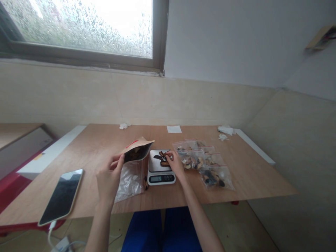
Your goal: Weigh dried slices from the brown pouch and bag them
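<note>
Scale sits just under my right hand, which reaches onto the dark dried pieces lying there; from my remote view I cannot tell whether it pinches one or merely touches. My left hand grasps the edge of a gaping paper pouch. Just right of it I see a clear bag; filled zip bags lie right of the right hand.

We're peering from the wearer's head, forward and down (blue-trousered legs right below!), close over the light-brown wooden tabletop towards the cream wall and grey-framed, droplet-covered glass window.
</note>
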`<move>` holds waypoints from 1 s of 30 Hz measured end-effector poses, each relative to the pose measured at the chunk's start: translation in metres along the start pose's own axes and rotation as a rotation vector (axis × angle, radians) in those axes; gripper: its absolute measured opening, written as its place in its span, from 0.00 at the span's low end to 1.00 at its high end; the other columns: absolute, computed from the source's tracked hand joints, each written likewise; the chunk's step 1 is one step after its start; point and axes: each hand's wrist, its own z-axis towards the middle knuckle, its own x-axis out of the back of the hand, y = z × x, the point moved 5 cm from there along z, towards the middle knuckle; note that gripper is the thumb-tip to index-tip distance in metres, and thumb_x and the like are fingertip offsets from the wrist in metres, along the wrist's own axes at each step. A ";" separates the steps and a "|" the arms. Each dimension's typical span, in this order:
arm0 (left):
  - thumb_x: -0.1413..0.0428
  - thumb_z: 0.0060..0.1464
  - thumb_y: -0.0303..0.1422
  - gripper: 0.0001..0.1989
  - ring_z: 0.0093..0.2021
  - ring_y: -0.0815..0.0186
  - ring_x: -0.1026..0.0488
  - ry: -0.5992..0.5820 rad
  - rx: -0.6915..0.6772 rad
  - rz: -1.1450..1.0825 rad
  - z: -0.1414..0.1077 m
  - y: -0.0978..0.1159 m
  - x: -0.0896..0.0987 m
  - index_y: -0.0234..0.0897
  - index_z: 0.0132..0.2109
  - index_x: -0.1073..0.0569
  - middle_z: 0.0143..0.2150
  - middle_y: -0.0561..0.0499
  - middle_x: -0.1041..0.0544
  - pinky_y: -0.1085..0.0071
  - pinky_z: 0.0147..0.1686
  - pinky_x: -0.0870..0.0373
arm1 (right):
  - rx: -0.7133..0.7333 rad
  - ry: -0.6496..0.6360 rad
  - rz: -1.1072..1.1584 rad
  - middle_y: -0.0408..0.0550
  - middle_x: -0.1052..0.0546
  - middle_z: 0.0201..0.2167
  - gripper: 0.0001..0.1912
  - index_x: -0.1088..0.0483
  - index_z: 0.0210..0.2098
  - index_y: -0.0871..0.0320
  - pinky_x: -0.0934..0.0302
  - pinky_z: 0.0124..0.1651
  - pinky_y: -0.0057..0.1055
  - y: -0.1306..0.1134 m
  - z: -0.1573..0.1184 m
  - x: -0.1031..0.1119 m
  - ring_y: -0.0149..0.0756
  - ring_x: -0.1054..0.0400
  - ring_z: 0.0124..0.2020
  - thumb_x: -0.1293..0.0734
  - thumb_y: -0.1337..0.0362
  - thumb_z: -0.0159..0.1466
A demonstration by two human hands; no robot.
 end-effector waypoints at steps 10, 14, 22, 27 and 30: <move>0.48 0.51 0.47 0.15 0.35 0.59 0.23 0.000 0.023 0.029 -0.003 -0.001 -0.003 0.42 0.36 0.25 0.28 0.51 0.21 0.73 0.29 0.33 | 0.283 -0.172 -0.028 0.49 0.30 0.37 0.09 0.30 0.38 0.58 0.38 0.48 0.34 -0.069 -0.055 -0.015 0.37 0.34 0.43 0.41 0.71 0.62; 0.49 0.51 0.47 0.15 0.34 0.59 0.23 -0.002 -0.014 0.017 -0.004 0.001 -0.002 0.41 0.36 0.26 0.29 0.51 0.21 0.73 0.28 0.34 | 0.395 -0.363 -0.234 0.52 0.30 0.42 0.11 0.31 0.43 0.59 0.39 0.50 0.38 -0.086 -0.090 -0.049 0.40 0.36 0.46 0.38 0.71 0.61; 0.48 0.51 0.47 0.15 0.35 0.60 0.23 -0.015 -0.008 -0.001 -0.004 0.000 -0.003 0.42 0.36 0.26 0.30 0.51 0.21 0.74 0.28 0.34 | 0.445 -0.461 -0.470 0.54 0.28 0.38 0.07 0.30 0.38 0.62 0.38 0.45 0.37 -0.071 -0.106 -0.084 0.43 0.36 0.43 0.38 0.73 0.61; 0.48 0.51 0.47 0.15 0.36 0.60 0.23 -0.025 -0.003 -0.008 -0.005 -0.001 -0.005 0.42 0.36 0.26 0.31 0.51 0.21 0.74 0.29 0.34 | 0.448 -0.450 -0.374 0.50 0.27 0.34 0.12 0.29 0.34 0.60 0.37 0.43 0.34 -0.075 -0.106 -0.076 0.40 0.35 0.39 0.41 0.79 0.59; 0.48 0.51 0.46 0.15 0.35 0.60 0.23 -0.025 -0.005 0.000 -0.005 0.000 -0.004 0.42 0.36 0.26 0.30 0.51 0.21 0.74 0.28 0.34 | 0.385 -0.377 -0.184 0.46 0.26 0.32 0.15 0.29 0.32 0.57 0.37 0.44 0.32 -0.082 -0.096 -0.062 0.37 0.34 0.39 0.42 0.80 0.59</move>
